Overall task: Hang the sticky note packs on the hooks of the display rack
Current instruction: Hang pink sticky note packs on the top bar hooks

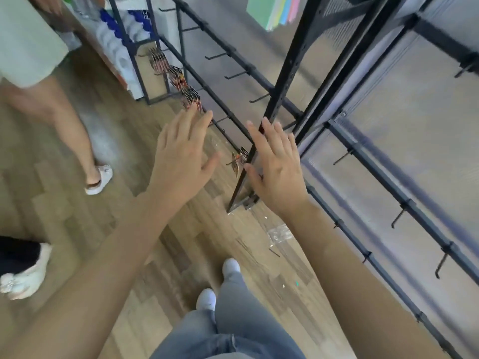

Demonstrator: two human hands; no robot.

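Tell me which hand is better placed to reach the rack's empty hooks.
Likely the right. The right hand is open, overlapping the rack's black post, with empty hooks on its side; the left hand, also open, is over the floor.

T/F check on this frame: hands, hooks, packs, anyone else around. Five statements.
1. The left hand and right hand are open and hold nothing. True.
2. Every hook carries a pack. False: many on the rack are bare, like this hook.
3. A pastel pack shows at the top edge. True.
4. Nobody else is in view. False: a second person stands at the left.
5. Dark packs hang on hooks beyond the left hand. True.
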